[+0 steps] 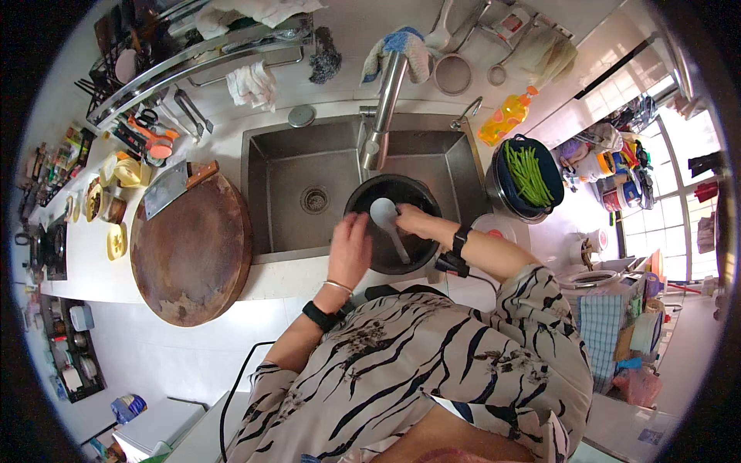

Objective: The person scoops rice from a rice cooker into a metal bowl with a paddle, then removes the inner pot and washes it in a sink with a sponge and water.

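Observation:
A round black pan or basin (405,260) stands at the near edge of the steel double sink, partly over the right bowl. In it lies or is held a grey-white spoon or ladle (384,214), its round end up and its handle pointing towards me. My right hand (418,221) is over the pan's right side, fingertips at the spoon's round end; whether it grips the spoon is hard to see. My left hand (349,243), slightly blurred, is at the pan's left rim, fingers together. What its fingertips touch is unclear.
A steel faucet (383,121) rises behind the pan. To the left, a cleaver (173,188) rests on a thick round wooden chopping board (191,254). Green beans (528,173) fill a dark blue basket at the right, near an orange dish-soap bottle (505,118).

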The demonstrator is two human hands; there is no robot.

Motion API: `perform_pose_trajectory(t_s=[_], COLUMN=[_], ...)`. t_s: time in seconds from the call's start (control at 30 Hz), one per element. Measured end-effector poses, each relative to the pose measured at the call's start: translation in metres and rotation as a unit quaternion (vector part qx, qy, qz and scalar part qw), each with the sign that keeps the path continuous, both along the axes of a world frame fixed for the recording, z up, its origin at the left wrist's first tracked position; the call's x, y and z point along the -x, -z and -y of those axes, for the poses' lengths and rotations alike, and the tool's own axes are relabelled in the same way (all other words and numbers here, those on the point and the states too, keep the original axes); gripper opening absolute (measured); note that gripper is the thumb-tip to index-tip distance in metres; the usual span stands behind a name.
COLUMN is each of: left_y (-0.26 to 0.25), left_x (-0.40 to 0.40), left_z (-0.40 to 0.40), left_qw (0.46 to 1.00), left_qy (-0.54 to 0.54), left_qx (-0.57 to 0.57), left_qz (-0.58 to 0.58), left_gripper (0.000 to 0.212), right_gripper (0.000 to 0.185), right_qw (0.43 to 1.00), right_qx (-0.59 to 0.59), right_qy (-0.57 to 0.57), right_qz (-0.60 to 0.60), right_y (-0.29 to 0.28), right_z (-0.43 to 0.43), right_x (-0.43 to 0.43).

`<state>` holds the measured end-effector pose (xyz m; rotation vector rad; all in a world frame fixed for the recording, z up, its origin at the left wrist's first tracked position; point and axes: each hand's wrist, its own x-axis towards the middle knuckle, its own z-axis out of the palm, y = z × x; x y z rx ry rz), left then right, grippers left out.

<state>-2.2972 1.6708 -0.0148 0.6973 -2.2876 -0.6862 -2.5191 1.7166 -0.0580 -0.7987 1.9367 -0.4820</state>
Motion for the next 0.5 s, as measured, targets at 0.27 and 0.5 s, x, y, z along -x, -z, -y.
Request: perform_pose_trajectory(t_s=[0.27, 0.5], left_y=[0.029, 0.015], left_x=[0.053, 0.053], left_z=[-0.012, -0.010], left_qw=[0.853, 0.777], left_qy=[0.062, 0.030], left_qx=[-0.511, -0.627], left_qz=[0.087, 0.054], left_gripper=[0.054, 0.032], right_gripper=[0.039, 0.034], right_qw=[0.931, 0.953], right_qx=[0.145, 0.236], right_qy=[0.201, 0.183], right_qz=[0.269, 0.044], right_y=[-0.023, -0.041], right_z=[-0.025, -0.035], right_x=[-0.016, -0.008])
